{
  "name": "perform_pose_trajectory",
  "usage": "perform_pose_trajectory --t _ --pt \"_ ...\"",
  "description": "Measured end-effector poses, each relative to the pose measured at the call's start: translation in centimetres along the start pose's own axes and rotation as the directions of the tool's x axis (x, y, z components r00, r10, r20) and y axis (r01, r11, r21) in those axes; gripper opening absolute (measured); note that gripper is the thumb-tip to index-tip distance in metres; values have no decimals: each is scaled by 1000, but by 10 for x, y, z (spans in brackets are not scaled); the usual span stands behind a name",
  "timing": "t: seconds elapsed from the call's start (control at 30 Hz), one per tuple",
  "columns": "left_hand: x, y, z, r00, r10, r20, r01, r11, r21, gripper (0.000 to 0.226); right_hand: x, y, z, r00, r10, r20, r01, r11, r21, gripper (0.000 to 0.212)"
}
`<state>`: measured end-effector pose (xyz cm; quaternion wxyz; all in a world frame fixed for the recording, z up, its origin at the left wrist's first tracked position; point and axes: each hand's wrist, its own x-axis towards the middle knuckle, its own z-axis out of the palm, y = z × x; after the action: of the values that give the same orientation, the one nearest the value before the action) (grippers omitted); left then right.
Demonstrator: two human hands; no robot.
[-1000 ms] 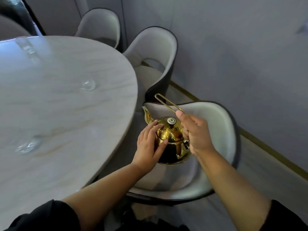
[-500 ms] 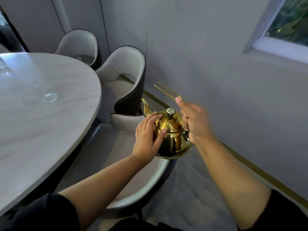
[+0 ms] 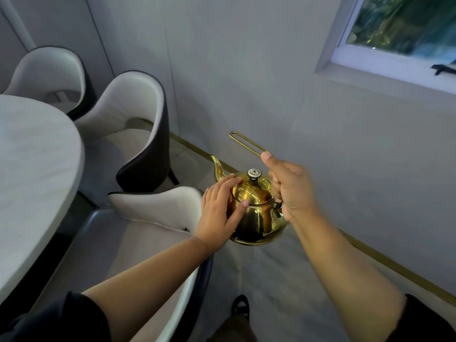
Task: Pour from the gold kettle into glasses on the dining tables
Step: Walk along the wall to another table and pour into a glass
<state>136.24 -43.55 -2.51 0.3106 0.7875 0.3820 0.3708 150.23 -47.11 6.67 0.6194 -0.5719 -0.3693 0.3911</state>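
Right hand is curled round the wire handle of the gold metal kettle, which is held in the air just beside a pale padded chair. Left hand, fingers straight, is laid flat on the kettle's left side. The curved spout is pointed away and leftward, toward the white marble dining table, well apart on the left, so a leftward carry is judged needed before pouring.
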Motion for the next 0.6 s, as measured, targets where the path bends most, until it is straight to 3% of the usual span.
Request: perform_pose_trajectory --t 0.2,0.6 --pt "67 -23 45 998 -58 10 59 996 -65 42 81 7 -27 998 23 67 -20 998 -52 61" --pt "189 -79 72 967 -249 -57 250 968 18 49 246 35 -23 949 64 308 -51 997 -50 61"
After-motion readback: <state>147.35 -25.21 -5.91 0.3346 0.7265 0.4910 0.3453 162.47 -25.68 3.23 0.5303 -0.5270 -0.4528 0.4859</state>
